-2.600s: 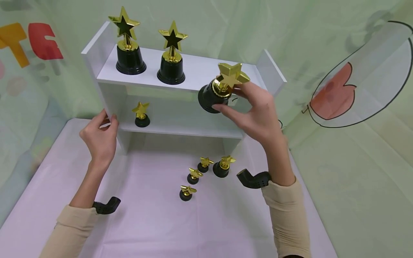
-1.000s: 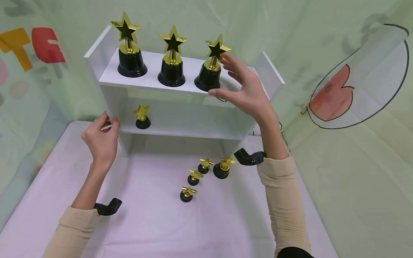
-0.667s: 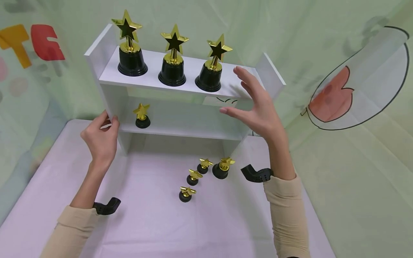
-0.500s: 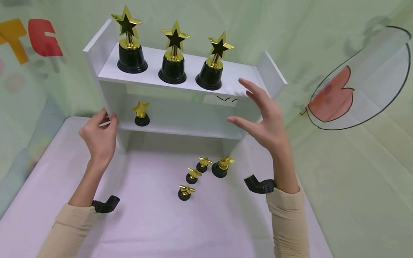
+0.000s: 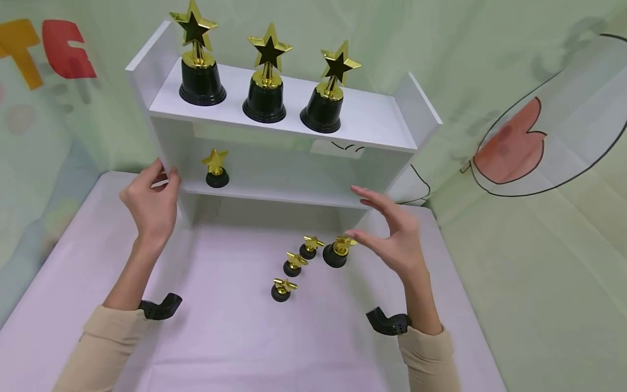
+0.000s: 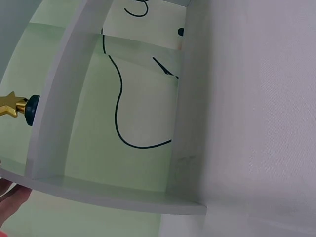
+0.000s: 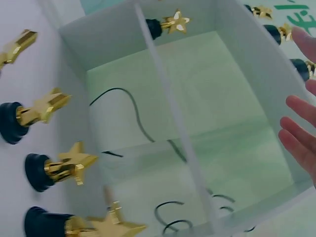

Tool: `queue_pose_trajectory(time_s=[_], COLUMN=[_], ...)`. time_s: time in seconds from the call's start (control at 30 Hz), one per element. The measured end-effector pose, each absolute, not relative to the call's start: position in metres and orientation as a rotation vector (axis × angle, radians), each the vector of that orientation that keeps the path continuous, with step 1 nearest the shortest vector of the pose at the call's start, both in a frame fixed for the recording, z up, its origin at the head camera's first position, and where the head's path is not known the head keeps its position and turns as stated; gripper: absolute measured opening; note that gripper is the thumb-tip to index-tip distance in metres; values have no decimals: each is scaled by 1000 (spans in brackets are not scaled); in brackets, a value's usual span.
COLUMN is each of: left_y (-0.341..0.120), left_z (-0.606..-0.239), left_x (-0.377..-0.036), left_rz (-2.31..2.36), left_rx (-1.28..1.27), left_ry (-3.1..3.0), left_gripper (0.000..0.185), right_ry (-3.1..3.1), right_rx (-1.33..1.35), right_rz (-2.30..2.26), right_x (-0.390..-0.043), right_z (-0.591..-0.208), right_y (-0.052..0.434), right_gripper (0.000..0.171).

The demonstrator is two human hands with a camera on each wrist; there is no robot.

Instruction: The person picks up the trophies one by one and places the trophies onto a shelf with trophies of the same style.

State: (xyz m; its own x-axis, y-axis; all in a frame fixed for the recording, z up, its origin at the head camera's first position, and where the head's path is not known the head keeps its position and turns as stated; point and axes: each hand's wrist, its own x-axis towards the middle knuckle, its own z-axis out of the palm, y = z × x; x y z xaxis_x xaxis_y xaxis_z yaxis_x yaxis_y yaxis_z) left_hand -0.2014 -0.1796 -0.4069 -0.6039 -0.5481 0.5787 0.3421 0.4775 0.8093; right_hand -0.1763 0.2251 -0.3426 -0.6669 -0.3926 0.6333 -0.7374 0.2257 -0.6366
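Note:
My left hand [image 5: 153, 204] pinches the left side panel of a white shelf [image 5: 289, 198] between thumb and fingers. In the left wrist view, its fingers [image 6: 11, 201] show at the panel's edge. My right hand [image 5: 392, 231] holds nothing; its thumb and fingers are spread apart, the thumb tip overlapping a larger star trophy [image 5: 336, 255] on the table. Three gold star trophies on black bases stand along the top board: left [image 5: 202, 81], middle [image 5: 265, 98] and right [image 5: 322, 110]. A small star trophy [image 5: 216, 177] stands at the left of the middle board.
Three small star trophies, a back one [image 5: 308, 250], a middle one [image 5: 292, 267] and a front one [image 5: 281, 293], stand on the white-covered table [image 5: 235, 337] before the shelf. Behind hangs a pale green curtain [image 5: 529, 272] with printed drawings.
The right hand set its large trophy at the right of the top board, let go, and moved down toward the larger trophy on the table. The left hand kept its grip on the shelf.

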Motion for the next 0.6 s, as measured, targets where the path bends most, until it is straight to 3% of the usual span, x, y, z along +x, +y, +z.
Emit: queue_pose_trajectory(time_s=[0.33,0.6], left_y=[-181,-179], left_z=[-408,-407], left_x=[-201,-201], left_rz=[-1240,-1231], left_rx=[163,168], left_ry=[-1852,-1855], left_gripper=[23,24], right_ry=[-2651,-2701], right_rx=[606,463], right_rz=[1223,1220], right_x=[-160,-162], right_z=[-407,-455], right_y=[241,249], right_gripper=[89,93])
